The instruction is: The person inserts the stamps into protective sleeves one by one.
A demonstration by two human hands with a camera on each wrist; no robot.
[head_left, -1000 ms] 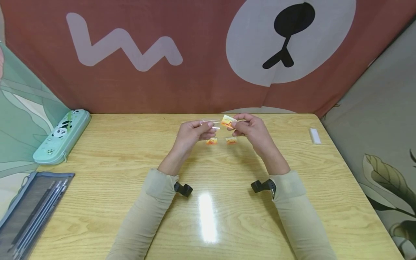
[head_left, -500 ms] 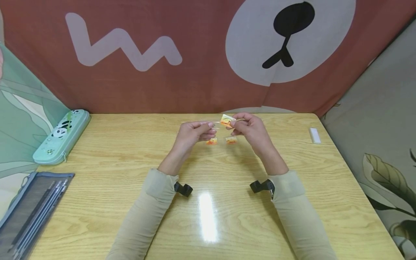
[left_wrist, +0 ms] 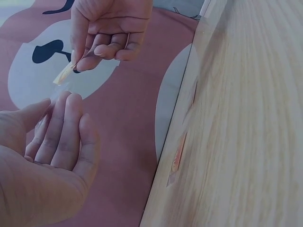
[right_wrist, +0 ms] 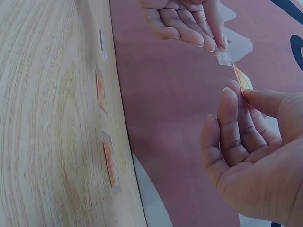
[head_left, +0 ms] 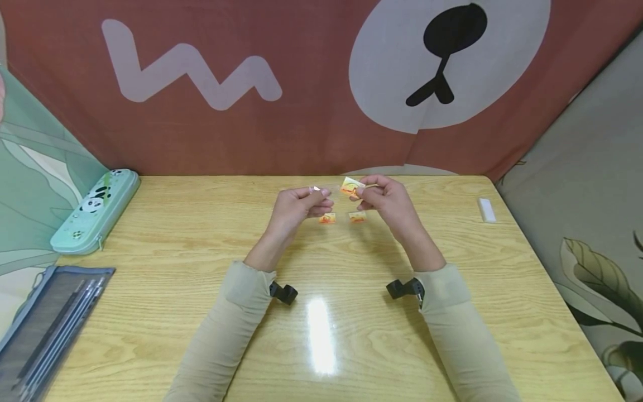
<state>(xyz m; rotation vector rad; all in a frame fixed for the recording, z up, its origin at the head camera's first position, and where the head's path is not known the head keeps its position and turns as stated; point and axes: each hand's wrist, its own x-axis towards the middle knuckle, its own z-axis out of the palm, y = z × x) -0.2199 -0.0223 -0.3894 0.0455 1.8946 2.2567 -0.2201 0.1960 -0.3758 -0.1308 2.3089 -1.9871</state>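
In the head view both hands are raised over the far part of the table. My right hand (head_left: pixel 389 198) pinches a small yellow and orange printed card (head_left: pixel 351 187) between thumb and fingers. Opposite it, my left hand (head_left: pixel 301 205) pinches a piece of clear plastic film (right_wrist: pixel 224 57), which reaches toward the card's edge in the right wrist view. Whether the card's edge is inside the film I cannot tell. Below the hands, two similar cards lie flat on the table, a left card (head_left: pixel 327 218) and a right card (head_left: pixel 357 217).
The wooden table (head_left: pixel 351 335) ends at a hanging brown cloth (head_left: pixel 311 139). A mint panda pencil case (head_left: pixel 95 212) and a mesh pouch (head_left: pixel 60 329) with pencils lie on the left. A white eraser-like block (head_left: pixel 486 210) sits far right. Another thin pale piece (right_wrist: pixel 103 43) lies beyond the cards.
Both hands stay almost still, the card held at the same place. Bright edges of the clear film seen between the hands have faded; a glint now shows by the left thumb.
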